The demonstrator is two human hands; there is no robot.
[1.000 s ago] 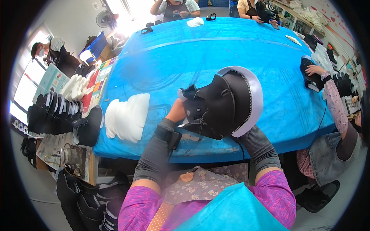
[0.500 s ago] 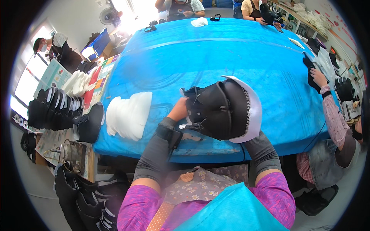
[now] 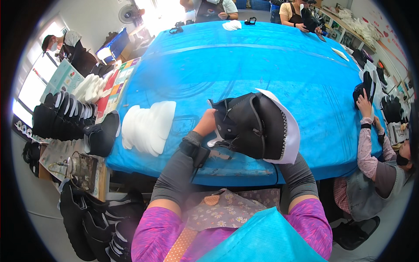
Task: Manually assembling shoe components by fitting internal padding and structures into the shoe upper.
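Note:
Over the near edge of the table I hold up a black boot upper [image 3: 244,126] with zigzag stitching along a white border [image 3: 293,135] on its right side. A seam curves across its middle. My left hand [image 3: 205,122] is closed on the upper's left edge, some of its fingers hidden behind the material. My right forearm, in a grey sleeve, runs up behind or into the upper's right end, so my right hand is out of sight. To the left of my left hand lies a fanned stack of white foot-shaped pieces [image 3: 148,127] on the blue-covered table [image 3: 192,83].
Left of the table stand rows of black uppers [image 3: 63,115] and one single upper [image 3: 101,133]. A metal device [image 3: 80,168] sits on a side bench. More black uppers [image 3: 87,222] hang low at left. Co-workers are at the right, far side and far left.
The upper has turned slightly and shifted a little to the right in my hands, with my left hand still on its edge. At right, a co-worker's hands and black piece have moved.

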